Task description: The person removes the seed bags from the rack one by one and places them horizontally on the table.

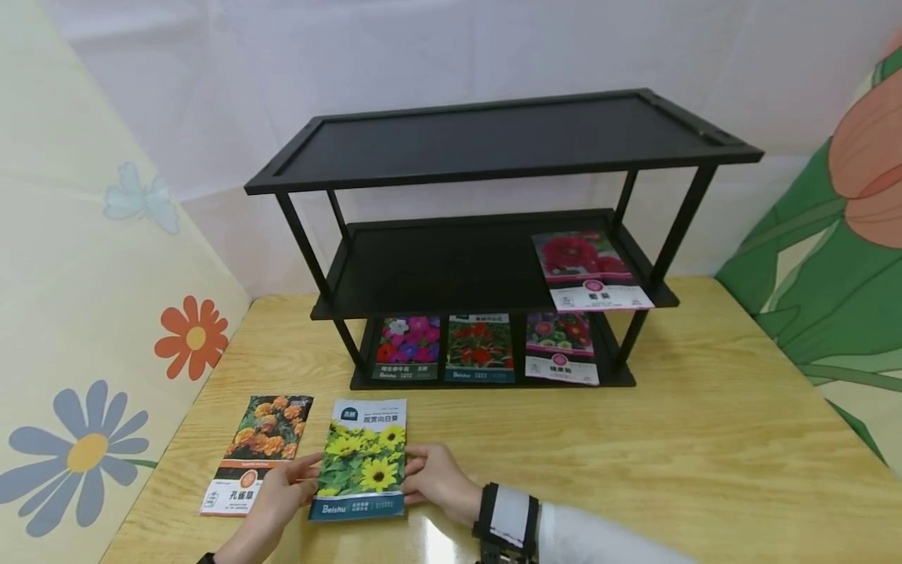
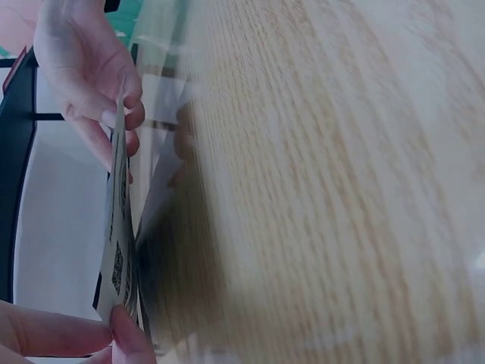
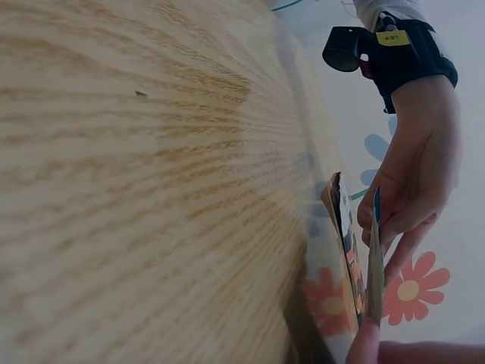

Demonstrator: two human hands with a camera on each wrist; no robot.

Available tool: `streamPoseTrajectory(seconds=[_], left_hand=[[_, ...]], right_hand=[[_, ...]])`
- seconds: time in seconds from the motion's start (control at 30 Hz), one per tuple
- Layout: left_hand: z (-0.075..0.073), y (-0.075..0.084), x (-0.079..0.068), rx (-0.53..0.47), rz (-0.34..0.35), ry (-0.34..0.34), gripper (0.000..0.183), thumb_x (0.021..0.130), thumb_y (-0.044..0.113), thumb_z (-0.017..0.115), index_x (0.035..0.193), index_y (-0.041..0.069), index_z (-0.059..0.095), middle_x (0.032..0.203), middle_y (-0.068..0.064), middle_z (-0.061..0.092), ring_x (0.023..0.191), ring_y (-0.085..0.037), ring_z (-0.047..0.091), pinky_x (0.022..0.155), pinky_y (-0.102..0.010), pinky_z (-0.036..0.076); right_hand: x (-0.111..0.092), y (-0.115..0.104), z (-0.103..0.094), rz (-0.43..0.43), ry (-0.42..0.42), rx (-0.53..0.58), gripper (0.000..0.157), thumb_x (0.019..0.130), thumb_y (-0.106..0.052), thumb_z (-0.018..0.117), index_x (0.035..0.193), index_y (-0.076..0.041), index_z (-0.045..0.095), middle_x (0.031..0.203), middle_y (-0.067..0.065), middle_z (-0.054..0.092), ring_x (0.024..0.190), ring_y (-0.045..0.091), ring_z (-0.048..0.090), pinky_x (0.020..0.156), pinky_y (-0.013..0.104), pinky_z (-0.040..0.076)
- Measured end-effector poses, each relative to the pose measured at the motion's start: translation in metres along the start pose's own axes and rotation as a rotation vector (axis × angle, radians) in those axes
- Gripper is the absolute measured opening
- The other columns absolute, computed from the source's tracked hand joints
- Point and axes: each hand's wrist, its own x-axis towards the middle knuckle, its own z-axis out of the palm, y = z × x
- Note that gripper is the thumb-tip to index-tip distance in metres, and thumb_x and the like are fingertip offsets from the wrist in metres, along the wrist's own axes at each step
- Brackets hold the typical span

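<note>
Both hands hold a sunflower seed packet [image 1: 362, 462] by its side edges, with its yellow flowers facing up. My left hand [image 1: 280, 495] pinches the left edge, and my right hand [image 1: 442, 482] pinches the right one. In the left wrist view the packet [image 2: 117, 227] appears nearly edge-on, close over the table, its printed back partly showing. The right wrist view likewise shows the thin side of the packet [image 3: 375, 265] between the two hands. A marigold seed packet [image 1: 271, 427] lies to the left, partly covered by my left hand.
A black three-tier rack [image 1: 493, 141] stands at the back of the wooden table [image 1: 705, 439]. On its middle shelf, a red-flower packet [image 1: 588, 266] overhangs the front edge at the right. Three packets lie along the bottom shelf, including a red-flower one [image 1: 481, 348] in the middle.
</note>
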Motion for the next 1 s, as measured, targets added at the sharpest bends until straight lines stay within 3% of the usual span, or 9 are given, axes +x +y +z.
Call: streamPoseTrajectory(seconds=[0.4, 1.0], left_hand=[[-0.01, -0.005, 0.008, 0.033, 0.001, 0.038, 0.042, 0.077, -0.012, 0.045, 0.119, -0.014, 0.047, 0.086, -0.014, 0.058, 0.076, -0.017, 0.05, 0.059, -0.029, 0.044], [-0.019, -0.009, 0.014, 0.139, 0.038, 0.114, 0.04, 0.075, -0.012, 0.049, 0.115, -0.014, 0.05, 0.081, -0.01, 0.059, 0.078, -0.021, 0.049, 0.056, -0.023, 0.039]], right_hand=[[0.014, -0.002, 0.014, 0.028, -0.009, -0.019, 0.06, 0.066, 0.019, 0.055, 0.124, 0.016, 0.037, 0.077, 0.012, 0.051, 0.052, 0.011, 0.052, 0.055, 0.027, 0.052], [0.025, 0.002, 0.032, -0.035, 0.013, -0.024, 0.061, 0.062, 0.023, 0.053, 0.121, 0.018, 0.038, 0.074, 0.015, 0.052, 0.053, 0.014, 0.053, 0.053, 0.029, 0.052]])
